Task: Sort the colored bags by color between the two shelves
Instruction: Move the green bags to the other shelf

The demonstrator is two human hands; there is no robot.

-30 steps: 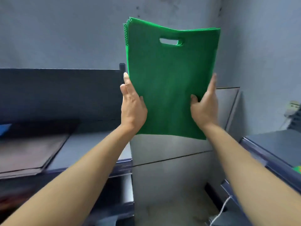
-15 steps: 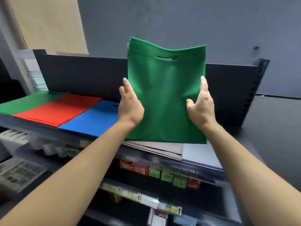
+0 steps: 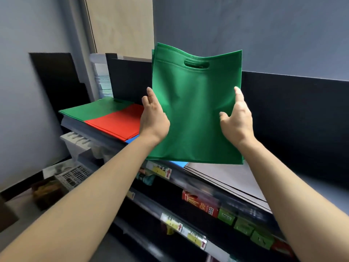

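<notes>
- Your left hand [image 3: 154,118] and right hand [image 3: 237,120] each pinch a side edge of the green bags [image 3: 196,110], holding them upright with the handle slot on top.
- Just below your grip, grey sheets [image 3: 226,178] lie on the shelf [image 3: 311,188].
- Beyond your left hand lie the blue bags [image 3: 177,163], the red bags [image 3: 117,123], then the green pile [image 3: 94,108].

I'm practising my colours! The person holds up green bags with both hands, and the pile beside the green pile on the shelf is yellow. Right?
Not quite: in the head view, the pile beside the green pile is the red pile, not yellow. The left hand and right hand do hold up the green bags.
</notes>
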